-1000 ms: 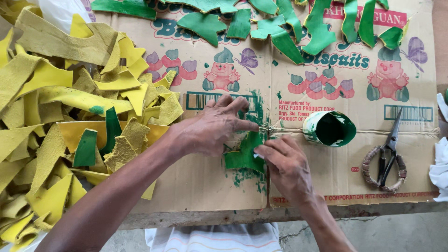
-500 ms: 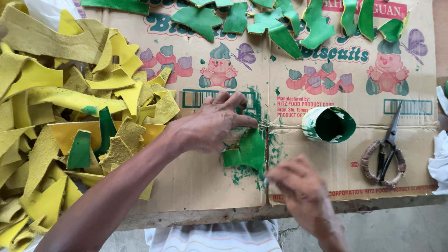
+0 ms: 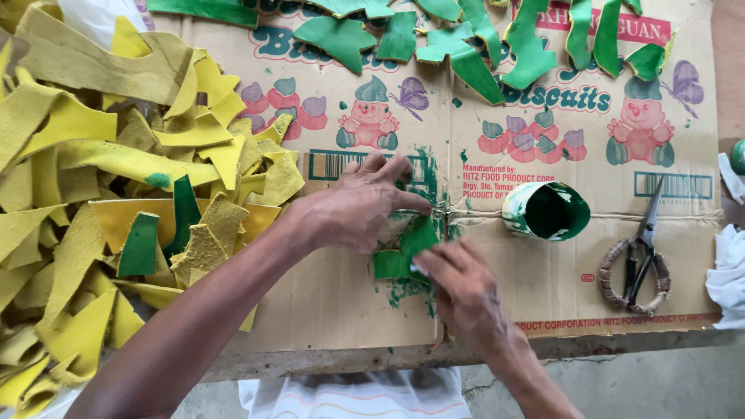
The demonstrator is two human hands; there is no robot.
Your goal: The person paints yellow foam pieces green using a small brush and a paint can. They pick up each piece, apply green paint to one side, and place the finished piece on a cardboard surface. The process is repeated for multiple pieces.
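The green piece [image 3: 405,252] is a small flat scrap, painted bright green, with an uneven outline; it lies on the flattened cardboard box [image 3: 326,310] that covers the table, close to the middle of the near edge, on a patch smeared and speckled with green paint. Just to its right stands a small paint cup [image 3: 546,210], its inside coated green and its rim streaked white. Farther right a pair of scissors [image 3: 640,252] lies with its blades pointing away and its handles wrapped in brownish cord, and a white cloth [image 3: 729,275] sits at the right edge. Along the far edge of the cardboard a row of painted green pieces [image 3: 466,46] is spread out, well apart from the hands. To the left a big loose heap of yellow scraps [image 3: 109,194] covers the table, with a couple of green ones mixed in; its nearest edge lies just beside the left forearm but does not cover the piece being worked on. The left hand [image 3: 358,208] comes in from the lower left, palm down, fingers bent and pressed on the upper left part of the green piece, pinning it flat. The right hand [image 3: 459,289] reaches in from the lower right, its fingers drawn narrow together with their tips touching the lower right edge of the piece; whether it pinches something small there cannot be told.
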